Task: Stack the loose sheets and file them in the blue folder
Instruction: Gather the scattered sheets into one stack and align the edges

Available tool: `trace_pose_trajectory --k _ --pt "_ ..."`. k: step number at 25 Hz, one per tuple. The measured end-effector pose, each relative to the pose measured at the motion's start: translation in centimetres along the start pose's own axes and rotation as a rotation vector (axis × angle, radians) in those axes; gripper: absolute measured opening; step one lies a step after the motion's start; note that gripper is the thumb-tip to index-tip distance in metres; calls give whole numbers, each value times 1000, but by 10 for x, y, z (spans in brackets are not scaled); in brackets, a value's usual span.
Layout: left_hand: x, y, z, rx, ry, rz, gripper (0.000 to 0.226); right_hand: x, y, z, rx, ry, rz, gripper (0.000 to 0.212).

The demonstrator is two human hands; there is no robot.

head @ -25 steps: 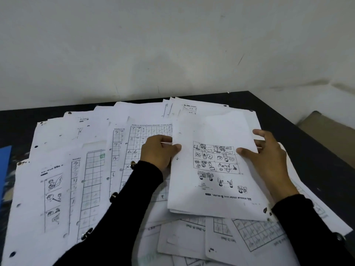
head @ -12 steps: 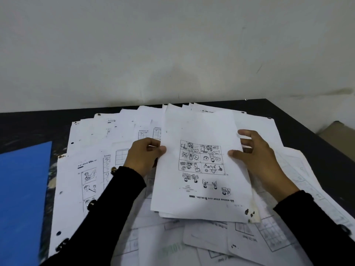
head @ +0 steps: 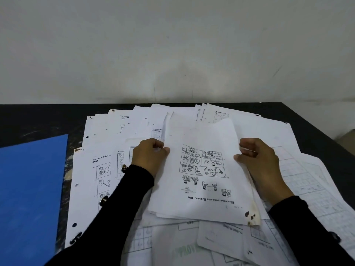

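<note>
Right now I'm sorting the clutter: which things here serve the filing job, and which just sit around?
Job: gathered white paper stack, gripped by left hand and right hand; loose white sheets; flat blue folder.
Bystanders: black table; pale wall.

Left hand (head: 148,159) curled, thumb forward, pinching the left edge of the stack of sheets (head: 203,173). Right hand (head: 259,162) curled at the right edge, thumb on top, fingers tucked behind. Both forearms in black sleeves (head: 123,204), reaching from near toward far, converging slightly.
</note>
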State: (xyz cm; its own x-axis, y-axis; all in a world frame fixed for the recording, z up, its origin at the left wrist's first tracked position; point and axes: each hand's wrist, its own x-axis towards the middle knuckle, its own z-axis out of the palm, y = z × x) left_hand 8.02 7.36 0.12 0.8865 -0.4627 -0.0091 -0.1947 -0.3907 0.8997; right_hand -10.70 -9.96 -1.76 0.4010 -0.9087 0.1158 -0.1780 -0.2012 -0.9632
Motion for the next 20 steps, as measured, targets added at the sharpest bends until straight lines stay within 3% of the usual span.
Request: trace_pose_trajectory --k 6,9,14,20 --pt "3 -8 -2 -152 -30 -52 32 -3 0 2 -23 -8 -47 38" --pt "4 -10 -15 -61 -43 -40 13 -6 -4 6 1 -13 -58 36" --pt "1 -9 -29 177 35 35 20 -12 -3 16 -16 -61 -94 33" --pt "2 -13 -31 72 20 -33 35 -17 -4 20 -114 -98 -142 34"
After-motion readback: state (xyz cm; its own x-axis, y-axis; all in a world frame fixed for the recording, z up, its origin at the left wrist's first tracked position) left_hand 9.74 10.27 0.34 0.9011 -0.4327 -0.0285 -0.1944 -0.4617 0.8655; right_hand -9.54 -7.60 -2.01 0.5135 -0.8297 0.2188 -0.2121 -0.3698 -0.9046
